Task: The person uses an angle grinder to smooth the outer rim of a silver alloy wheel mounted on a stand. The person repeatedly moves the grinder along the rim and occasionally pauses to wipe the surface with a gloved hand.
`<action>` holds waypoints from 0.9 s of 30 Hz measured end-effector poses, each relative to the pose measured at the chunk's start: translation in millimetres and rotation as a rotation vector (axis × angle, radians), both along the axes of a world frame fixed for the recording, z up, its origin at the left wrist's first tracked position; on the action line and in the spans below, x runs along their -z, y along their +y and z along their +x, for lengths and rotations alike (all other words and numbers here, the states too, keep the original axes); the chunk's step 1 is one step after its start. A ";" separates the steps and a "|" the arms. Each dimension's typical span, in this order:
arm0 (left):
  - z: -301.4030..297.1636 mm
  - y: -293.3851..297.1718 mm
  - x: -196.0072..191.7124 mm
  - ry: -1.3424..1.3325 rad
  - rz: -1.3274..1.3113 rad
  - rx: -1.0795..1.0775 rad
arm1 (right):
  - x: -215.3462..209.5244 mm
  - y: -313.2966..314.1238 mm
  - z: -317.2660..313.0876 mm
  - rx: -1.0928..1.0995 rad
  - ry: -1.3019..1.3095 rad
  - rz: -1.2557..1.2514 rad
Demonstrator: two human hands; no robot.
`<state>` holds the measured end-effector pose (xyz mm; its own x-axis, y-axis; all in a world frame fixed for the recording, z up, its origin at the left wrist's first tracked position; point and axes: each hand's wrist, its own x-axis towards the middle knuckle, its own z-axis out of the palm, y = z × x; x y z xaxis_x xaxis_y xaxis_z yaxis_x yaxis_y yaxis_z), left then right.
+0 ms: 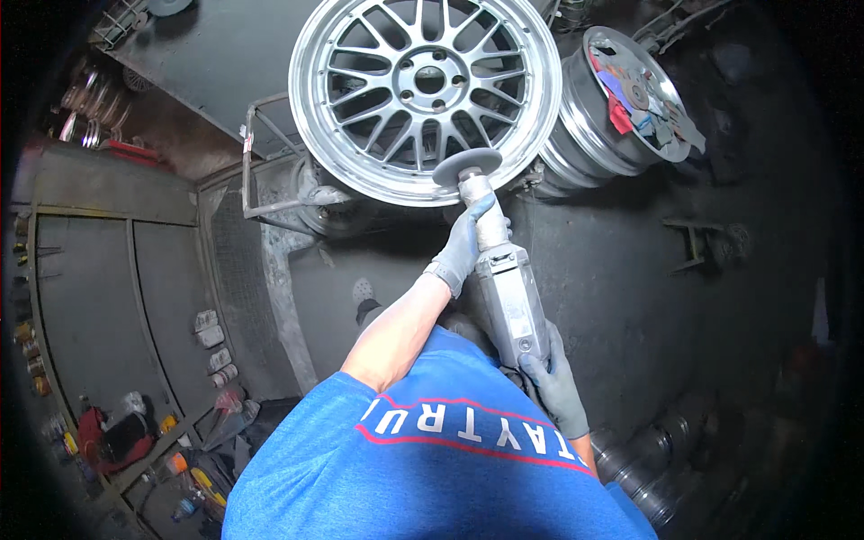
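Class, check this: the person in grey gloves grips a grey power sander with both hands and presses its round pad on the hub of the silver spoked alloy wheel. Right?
Not quite. The head view shows the round pad of the grey power sander on the lower rim of the silver spoked alloy wheel, not its hub. Both grey-gloved hands, left hand and right hand, grip it.

both gloved: left hand point(463, 247) stretched out toward 12 o'clock, fingers wrapped tight; right hand point(553, 382) clenched back near the chest.

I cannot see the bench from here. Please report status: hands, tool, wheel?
Left hand gripping grinder neck, right hand on rear. Disc at silver wheel rim. Nothing in the way.
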<state>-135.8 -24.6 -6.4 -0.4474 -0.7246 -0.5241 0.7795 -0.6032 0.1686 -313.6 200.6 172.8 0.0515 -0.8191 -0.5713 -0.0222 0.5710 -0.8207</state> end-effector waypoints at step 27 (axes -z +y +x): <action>164.2 29.3 -23.0 -0.860 -0.290 0.252 | 88.8 70.8 184.1 0.292 -0.224 0.073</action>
<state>28.4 4.7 16.7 -0.1522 -0.8133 -0.5615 0.1701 -0.5812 0.7958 -129.5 271.4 84.0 -0.0483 -0.7751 -0.6300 0.3255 0.5841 -0.7436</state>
